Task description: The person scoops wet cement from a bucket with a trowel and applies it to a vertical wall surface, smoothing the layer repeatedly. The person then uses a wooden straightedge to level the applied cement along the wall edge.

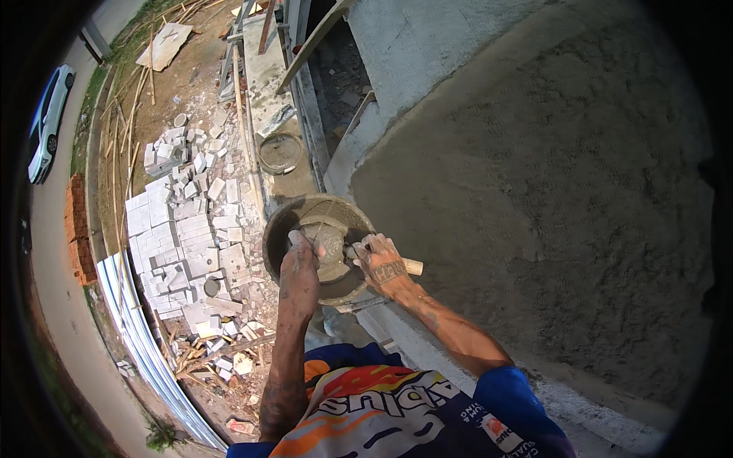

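A round, mortar-crusted bucket [276, 221] stands in front of me with wet grey mortar inside. Over it, my right hand [384, 266] is closed round a trowel, whose pale wooden handle end [413, 267] sticks out to the right. The mortar-smeared trowel blade [331, 243] points left above the bucket's middle. At the blade's left edge is my left hand [300, 263], fingers bent and thumb against the blade; part of its grip is hidden. Both hands are dusted with mortar.
Fresh grey plaster covers the wall [534, 191] at right. A second round container [280, 153] sits farther along the narrow ledge [294, 182]. Far below on the left lie pale blocks [191, 233], metal pipes [145, 328] and red bricks [79, 229]. A diagonal timber [314, 44] stands at the opening ahead.
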The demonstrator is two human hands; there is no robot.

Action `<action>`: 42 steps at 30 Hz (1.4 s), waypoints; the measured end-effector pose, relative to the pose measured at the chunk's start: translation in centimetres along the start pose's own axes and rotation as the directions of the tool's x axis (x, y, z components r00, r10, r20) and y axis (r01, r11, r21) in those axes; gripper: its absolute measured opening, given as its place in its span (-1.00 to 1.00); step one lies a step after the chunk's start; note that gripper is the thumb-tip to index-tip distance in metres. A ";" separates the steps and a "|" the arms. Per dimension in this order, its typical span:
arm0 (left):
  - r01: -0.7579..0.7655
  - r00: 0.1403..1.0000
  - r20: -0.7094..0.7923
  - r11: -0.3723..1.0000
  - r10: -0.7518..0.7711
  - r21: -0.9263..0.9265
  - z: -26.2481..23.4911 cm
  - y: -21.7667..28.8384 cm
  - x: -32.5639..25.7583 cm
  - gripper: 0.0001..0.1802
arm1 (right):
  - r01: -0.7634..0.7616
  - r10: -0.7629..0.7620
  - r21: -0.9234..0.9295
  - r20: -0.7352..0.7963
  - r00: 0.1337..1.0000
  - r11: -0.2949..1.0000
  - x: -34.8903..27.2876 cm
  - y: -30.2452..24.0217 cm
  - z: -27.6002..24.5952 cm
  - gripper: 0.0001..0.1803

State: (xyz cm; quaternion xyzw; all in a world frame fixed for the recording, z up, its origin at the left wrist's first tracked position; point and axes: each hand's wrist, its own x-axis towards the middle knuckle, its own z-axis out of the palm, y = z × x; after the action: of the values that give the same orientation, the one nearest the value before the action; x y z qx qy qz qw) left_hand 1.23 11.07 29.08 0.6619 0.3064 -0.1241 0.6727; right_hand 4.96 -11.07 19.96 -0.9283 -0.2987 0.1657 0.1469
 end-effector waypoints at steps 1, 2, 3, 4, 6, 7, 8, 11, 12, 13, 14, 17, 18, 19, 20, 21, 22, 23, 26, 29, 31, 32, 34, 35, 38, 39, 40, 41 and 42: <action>0.003 0.996 -0.088 0.999 -0.007 -0.043 -0.2 0.4 0.2 -0.23 | -0.006 0.006 0.080 -0.002 1.000 0.997 -0.6 -0.2 -1.5 -0.56; -0.055 0.993 -0.116 0.985 0.035 -0.167 -0.9 0.6 -0.1 -0.24 | 0.006 0.000 0.157 -0.039 0.999 0.988 -1.3 -0.4 -3.1 -0.56; 0.015 0.993 -0.112 0.976 -0.040 -0.219 -1.9 1.0 0.2 -0.25 | -0.017 0.026 0.229 -0.036 0.999 0.973 -1.8 -0.7 -4.8 -0.56; -0.006 0.988 -0.148 0.961 -0.036 -0.278 -2.3 1.0 0.0 -0.26 | 0.005 0.012 0.165 -0.097 0.995 0.986 -2.3 -1.0 -6.2 -0.55; -0.004 0.981 -0.185 0.954 -0.054 -0.299 -2.8 0.7 0.0 -0.30 | -0.075 0.086 0.424 -0.008 0.996 0.902 -2.7 -0.2 -9.1 -0.56; -0.021 0.966 -0.252 0.948 -0.063 -0.318 -2.9 0.4 0.1 -0.31 | -0.080 0.080 0.562 0.026 0.996 0.823 -2.8 0.7 -10.1 -0.57; -0.016 0.961 -0.271 0.960 -0.063 -0.281 -3.0 0.0 0.2 -0.31 | -0.107 0.075 0.708 0.076 0.994 0.698 -2.8 2.0 -11.0 -0.57; -0.015 0.947 -0.316 0.977 -0.054 -0.212 -3.4 -1.3 0.7 -0.31 | -0.477 0.311 0.864 0.414 0.856 0.161 -1.8 6.4 -10.7 -0.58; -0.012 0.952 -0.301 0.978 -0.052 -0.207 -4.1 -1.5 0.9 -0.32 | -0.491 0.411 0.866 0.414 0.812 0.097 -1.4 8.3 -10.6 -0.58; 0.019 0.951 -0.298 0.977 -0.084 -0.214 -4.7 -1.6 1.0 -0.32 | -0.525 0.531 0.851 0.438 0.725 0.015 -1.1 9.7 -10.5 -0.57; 0.011 0.941 -0.332 0.984 -0.070 -0.177 -5.3 -1.8 1.1 -0.34 | -0.465 0.668 0.864 0.230 0.708 0.195 -1.1 10.4 -10.4 -0.56; 0.025 0.929 -0.358 0.979 -0.098 -0.204 -6.5 -2.0 1.4 -0.33 | -0.351 0.869 0.873 -0.146 0.472 0.338 -3.0 10.0 -11.8 -0.54; -0.031 0.925 -0.380 0.993 -0.015 -0.114 -6.6 -2.1 1.4 -0.33 | -0.337 0.810 0.812 -0.255 0.528 0.476 -4.3 9.0 -12.8 -0.54; -0.012 0.931 -0.363 0.992 -0.035 -0.127 -6.6 -2.1 1.3 -0.34 | -0.367 0.789 0.749 -0.326 0.521 0.551 -5.8 7.7 -14.0 -0.54; 0.000 0.937 -0.345 0.990 -0.049 -0.141 -6.5 -2.0 1.3 -0.35 | -0.325 0.708 0.667 -0.445 0.548 0.670 -6.6 6.4 -14.9 -0.54; -0.010 0.945 -0.324 0.985 -0.047 -0.173 -6.3 -2.0 1.1 -0.36 | -0.401 0.714 0.613 -0.431 0.552 0.681 -6.6 5.0 -15.2 -0.55; 0.010 0.943 -0.325 0.985 -0.066 -0.172 -6.1 -1.9 1.0 -0.36 | -0.406 0.665 0.544 -0.457 0.591 0.735 -6.4 3.7 -15.0 -0.55; 0.033 0.951 -0.299 0.990 -0.074 -0.137 -6.0 -1.7 0.9 -0.36 | -0.377 0.589 0.467 -0.492 0.642 0.800 -6.1 2.4 -14.6 -0.56; 0.083 0.946 -0.302 0.988 -0.119 -0.129 -5.3 -1.0 0.5 -0.33 | -0.175 0.229 0.168 -0.394 0.890 0.970 -3.6 -0.3 -10.7 -0.54; 0.091 0.967 -0.241 0.996 -0.087 0.005 -3.7 -0.7 0.1 -0.21 | -0.034 0.026 -0.121 -0.068 0.997 0.992 -0.9 -3.3 -3.9 -0.53; 0.059 0.987 -0.151 0.996 -0.048 0.067 -2.3 -1.0 -0.1 -0.16 | 0.016 -0.013 -0.267 0.014 1.000 0.964 1.8 -4.6 0.6 -0.56; -0.024 0.992 -0.119 0.995 0.036 0.100 -1.4 -1.2 -0.2 -0.17 | 0.040 -0.033 -0.322 0.028 0.999 0.946 3.1 -4.8 2.5 -0.58; -0.080 0.994 -0.069 0.992 0.086 0.093 -0.3 -1.6 -0.1 -0.20 | 0.072 -0.051 -0.318 0.072 0.996 0.945 4.3 -4.0 4.4 -0.61; -0.076 0.996 -0.042 0.994 0.079 0.074 0.1 -1.7 0.1 -0.21 | 0.078 -0.054 -0.262 0.096 0.994 0.962 4.6 -3.2 4.7 -0.62; -0.083 0.997 0.010 0.985 0.082 0.153 0.5 -1.5 1.0 -0.22 | 0.065 -0.050 -0.087 0.159 0.986 0.994 3.4 -1.0 2.7 -0.50; -0.077 0.997 0.030 0.984 0.073 0.161 0.4 -1.4 1.1 -0.21 | 0.048 -0.042 -0.026 0.179 0.983 0.999 2.4 -0.4 1.2 -0.44; -0.090 0.996 0.011 0.989 0.089 0.121 0.2 -1.1 1.5 -0.23 | -0.009 0.002 0.048 0.144 0.990 0.999 1.5 -0.4 -0.3 -0.48; -0.046 0.998 -0.041 0.998 0.048 0.049 -0.2 -0.8 1.7 -0.23 | -0.022 0.006 0.153 0.101 0.995 0.988 0.9 -0.3 -2.0 -0.51; -0.095 0.991 -0.095 0.995 0.095 0.006 -1.0 -0.5 1.7 -0.23 | -0.056 0.032 0.244 0.101 0.994 0.968 0.4 -0.2 -3.7 -0.54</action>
State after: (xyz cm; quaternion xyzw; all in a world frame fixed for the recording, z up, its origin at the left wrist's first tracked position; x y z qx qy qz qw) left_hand 2.04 12.35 27.71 0.6815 0.3062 -0.0603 0.6619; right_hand 6.58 -11.33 23.29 -0.9001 -0.2619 0.2495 0.2429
